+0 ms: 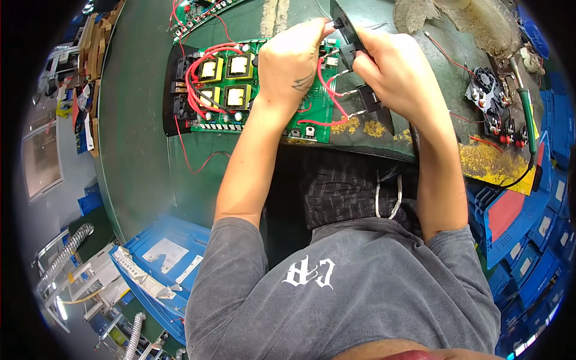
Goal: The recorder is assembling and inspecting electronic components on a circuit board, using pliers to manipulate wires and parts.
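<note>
A black plastic panel [346, 35] stands on edge between my hands, above the right end of a green circuit board [252, 90]. My right hand [401, 75] grips the panel, thumb on its near side. My left hand [292, 57] is closed, its fingertips against the panel's left face; what they pinch is hidden. Thick red wires [327, 90] run from the board to the panel's area and to a black socket-like block [368, 99] below my right hand. Yellow-and-black transformers [239, 66] sit on the board, with a black end plate [174, 90] at its left.
Another circuit board [204, 18] lies at the far left of the green bench [135, 120]. To the right are a fan assembly [485, 87], a green-handled soldering iron [528, 114] and a loose red wire [444, 51]. Blue bins [165, 240] flank me on both sides.
</note>
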Demonstrator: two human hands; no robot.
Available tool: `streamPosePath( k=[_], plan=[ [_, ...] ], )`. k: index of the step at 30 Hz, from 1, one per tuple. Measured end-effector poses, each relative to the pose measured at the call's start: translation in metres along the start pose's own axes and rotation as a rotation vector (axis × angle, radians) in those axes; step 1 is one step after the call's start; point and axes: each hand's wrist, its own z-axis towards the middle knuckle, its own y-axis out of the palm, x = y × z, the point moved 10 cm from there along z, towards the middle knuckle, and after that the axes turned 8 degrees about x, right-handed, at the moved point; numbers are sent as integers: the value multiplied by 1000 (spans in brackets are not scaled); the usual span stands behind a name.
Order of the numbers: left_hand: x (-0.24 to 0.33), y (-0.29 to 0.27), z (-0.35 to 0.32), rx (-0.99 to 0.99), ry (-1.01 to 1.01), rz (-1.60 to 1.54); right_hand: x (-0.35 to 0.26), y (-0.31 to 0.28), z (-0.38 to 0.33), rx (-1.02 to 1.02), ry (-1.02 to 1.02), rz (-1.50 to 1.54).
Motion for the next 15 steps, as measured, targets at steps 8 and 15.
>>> streamPosePath(
  k=[8, 15],
  plan=[
    [-2, 6, 2, -52, -7, -35, 5, 2, -3, -20, 15, 85],
    [-2, 8, -2, -165, 38, 6, 11, 19, -8, -104, -1, -49]
  ],
)
